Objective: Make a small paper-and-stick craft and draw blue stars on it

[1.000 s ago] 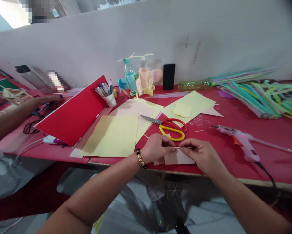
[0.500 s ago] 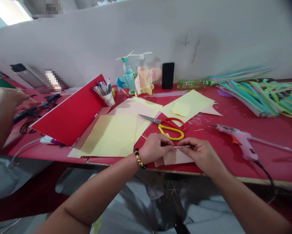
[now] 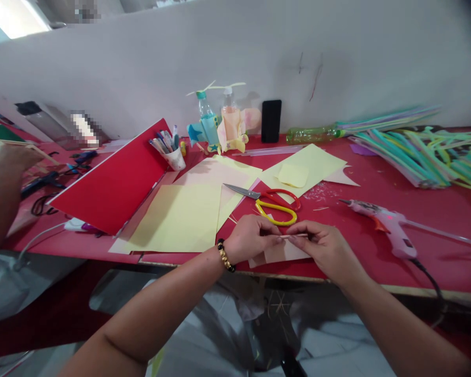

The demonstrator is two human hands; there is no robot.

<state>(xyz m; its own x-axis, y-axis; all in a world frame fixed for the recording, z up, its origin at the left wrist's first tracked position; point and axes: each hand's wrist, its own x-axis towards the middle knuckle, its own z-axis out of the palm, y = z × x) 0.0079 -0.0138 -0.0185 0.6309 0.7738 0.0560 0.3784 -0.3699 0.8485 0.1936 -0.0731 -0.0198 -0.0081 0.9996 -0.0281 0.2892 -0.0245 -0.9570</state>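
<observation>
Close to the table's front edge, my left hand and my right hand pinch a pale pink sheet of paper between thumbs and fingertips. Its upper edge looks thin and folded or rolled where the thumbs meet. Just beyond my fingers lie scissors with one red and one yellow handle loop, blades pointing left. A yellow paper sheet is left of my left hand. To the right of my right hand rests a pink glue gun, a clear glue stick in its back.
At the back stand two decorated bottles, a black phone and a cup of pens. A green bottle lies near bundled coloured strips. A red board leans at left, beyond which is another person's hand.
My hands stay almost in place, still pinching the paper, which has tilted slightly. At the far left, the other person's hand has shifted a little with thin sticks.
</observation>
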